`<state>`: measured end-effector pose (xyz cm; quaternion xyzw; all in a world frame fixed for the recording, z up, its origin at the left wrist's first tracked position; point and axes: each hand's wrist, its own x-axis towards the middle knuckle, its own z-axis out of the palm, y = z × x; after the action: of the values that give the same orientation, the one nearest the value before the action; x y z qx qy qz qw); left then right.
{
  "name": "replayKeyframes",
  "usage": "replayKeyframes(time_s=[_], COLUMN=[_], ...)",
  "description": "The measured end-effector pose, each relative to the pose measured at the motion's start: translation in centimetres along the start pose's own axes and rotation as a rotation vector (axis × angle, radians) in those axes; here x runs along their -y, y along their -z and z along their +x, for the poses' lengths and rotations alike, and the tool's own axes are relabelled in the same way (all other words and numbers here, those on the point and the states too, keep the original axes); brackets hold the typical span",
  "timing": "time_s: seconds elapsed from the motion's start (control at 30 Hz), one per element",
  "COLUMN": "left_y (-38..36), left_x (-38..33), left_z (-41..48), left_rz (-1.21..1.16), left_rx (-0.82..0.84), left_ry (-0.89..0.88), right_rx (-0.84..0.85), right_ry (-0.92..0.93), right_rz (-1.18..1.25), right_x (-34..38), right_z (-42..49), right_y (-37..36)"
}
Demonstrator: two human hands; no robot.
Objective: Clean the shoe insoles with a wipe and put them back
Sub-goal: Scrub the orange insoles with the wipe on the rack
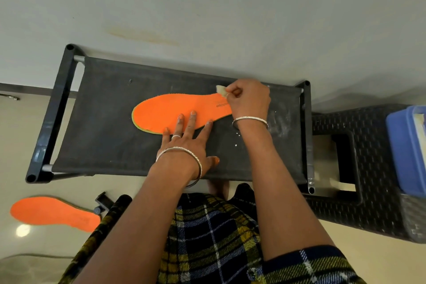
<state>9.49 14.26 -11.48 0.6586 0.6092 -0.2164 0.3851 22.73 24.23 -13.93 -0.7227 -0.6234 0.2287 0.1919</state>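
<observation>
Orange insole (175, 112) was pinned flat on the tabletop (110, 145) by the spread left hand (186, 145), while a wipe (221, 90) was pinched in the right hand (250, 99) grip at its heel.

The scene is evenly and fairly brightly lit with soft indoor light and a slightly cool cast on the pale wall (230, 7) across the upper half of the frame. A round glare spot sits on the glossy floor (23, 230) at lower left, a reflection of a light overhead. Shadows are soft: a faint one falls on the wall at right of centre. The wide-angle lens bends straight lines, so the dark counter (110, 140) looks skewed and bowed toward the edges. The centre is reasonably sharp; the plaid clothing (214, 244) at the bottom and the blue box (405, 150) at the right edge look softer and smeared.
</observation>
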Motion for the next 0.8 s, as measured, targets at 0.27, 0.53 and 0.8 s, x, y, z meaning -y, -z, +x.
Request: replayKeyframes(time_s=[0.27,0.53,0.8], left_y=[0.0,-0.1,-0.1], left_x=[-0.2,-0.3,-0.4], left_z=[0.1,0.2,0.2], left_rz=[-0.023,-0.026,-0.015], left_rx=[-0.007,-0.015,-0.017], left_ry=[0.002,0.012,0.011], right_rx=[0.120,0.179,-0.095], right_ry=[0.120,0.094,-0.093], right_rz=[0.011,0.051,0.052], right_x=[0.4,1.1,-1.5], right_z=[0.0,-0.6,0.6], right_y=[-1.3,-1.2,1.1])
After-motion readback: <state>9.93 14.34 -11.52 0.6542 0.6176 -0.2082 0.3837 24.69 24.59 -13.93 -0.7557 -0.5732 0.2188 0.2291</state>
